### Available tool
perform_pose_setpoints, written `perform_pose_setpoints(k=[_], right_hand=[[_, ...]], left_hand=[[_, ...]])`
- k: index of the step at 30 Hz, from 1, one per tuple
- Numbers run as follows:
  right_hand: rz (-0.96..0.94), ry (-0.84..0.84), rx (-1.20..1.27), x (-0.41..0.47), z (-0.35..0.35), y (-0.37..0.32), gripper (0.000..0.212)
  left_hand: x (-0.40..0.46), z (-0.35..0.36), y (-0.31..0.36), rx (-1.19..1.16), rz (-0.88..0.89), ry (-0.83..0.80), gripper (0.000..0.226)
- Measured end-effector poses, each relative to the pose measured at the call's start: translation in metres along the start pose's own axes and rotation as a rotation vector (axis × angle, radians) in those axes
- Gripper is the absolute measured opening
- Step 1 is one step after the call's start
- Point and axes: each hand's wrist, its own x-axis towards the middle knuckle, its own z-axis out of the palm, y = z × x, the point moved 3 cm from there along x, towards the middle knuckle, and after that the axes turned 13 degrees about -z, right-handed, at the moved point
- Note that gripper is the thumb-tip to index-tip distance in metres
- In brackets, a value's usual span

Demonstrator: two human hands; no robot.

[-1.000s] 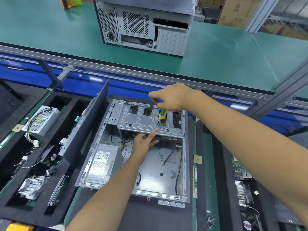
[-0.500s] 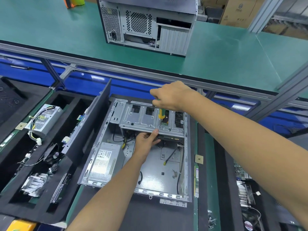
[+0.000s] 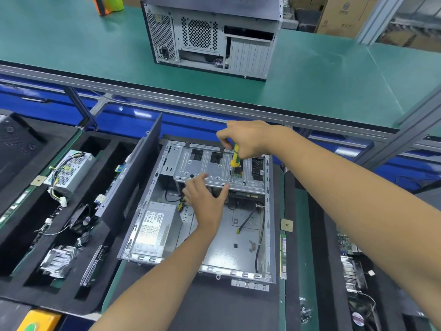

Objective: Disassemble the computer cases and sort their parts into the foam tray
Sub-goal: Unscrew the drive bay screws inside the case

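Observation:
An open grey computer case (image 3: 269, 211) lies flat in front of me, with a power supply (image 3: 155, 225) in its near left corner. Across its far end runs a metal drive cage (image 3: 205, 163). My right hand (image 3: 248, 137) grips a yellow-green screwdriver (image 3: 235, 157), held upright with its tip down on the cage. My left hand (image 3: 205, 199) rests at the cage's near edge, fingers spread and thumb touching the edge. A black foam tray (image 3: 31, 271) at the left holds a power supply (image 3: 71, 172), a fan, cables and a heatsink (image 3: 58, 260).
A black side panel (image 3: 133, 182) leans between the tray and the case. A second, closed computer case (image 3: 210, 37) stands on the raised green shelf (image 3: 322, 87). Another foam tray with boards (image 3: 353, 271) lies at the right. A memory stick (image 3: 283, 256) lies beside the case.
My left hand has let go of the cage's underside and now lies on its near edge with fingers spread. The right hand and screwdriver stay on the cage. The camera has shifted a little.

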Motion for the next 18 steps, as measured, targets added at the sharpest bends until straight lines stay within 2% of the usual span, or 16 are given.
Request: perform_pose_setpoints(k=[2, 3, 6, 8, 11, 15, 18], right_hand=[[-0.006, -0.027, -0.022, -0.001, 0.002, 0.002, 0.036], [-0.010, -0.035, -0.038, -0.001, 0.003, 0.003, 0.038], [-0.020, -0.026, -0.057, -0.002, 0.006, 0.003, 0.047], [-0.033, 0.000, -0.034, -0.003, 0.006, 0.002, 0.056], [-0.060, 0.039, -0.040, -0.005, 0.005, -0.003, 0.064], [-0.088, 0.029, -0.235, -0.006, 0.000, -0.014, 0.052], [0.017, -0.018, -0.359, 0.000, -0.001, -0.019, 0.036]], left_hand=[[0.009, 0.001, 0.009, 0.089, 0.172, -0.077, 0.054], [0.019, 0.001, 0.013, 0.101, 0.244, -0.173, 0.054], [0.054, 0.006, 0.031, 0.111, 0.356, -0.638, 0.042], [0.072, 0.007, 0.044, 0.211, 0.397, -0.820, 0.027], [0.088, 0.008, 0.053, 0.341, 0.479, -0.887, 0.022], [0.093, 0.007, 0.053, 0.242, 0.352, -1.040, 0.026], [0.091, 0.010, 0.051, 0.225, 0.343, -0.966, 0.016]])
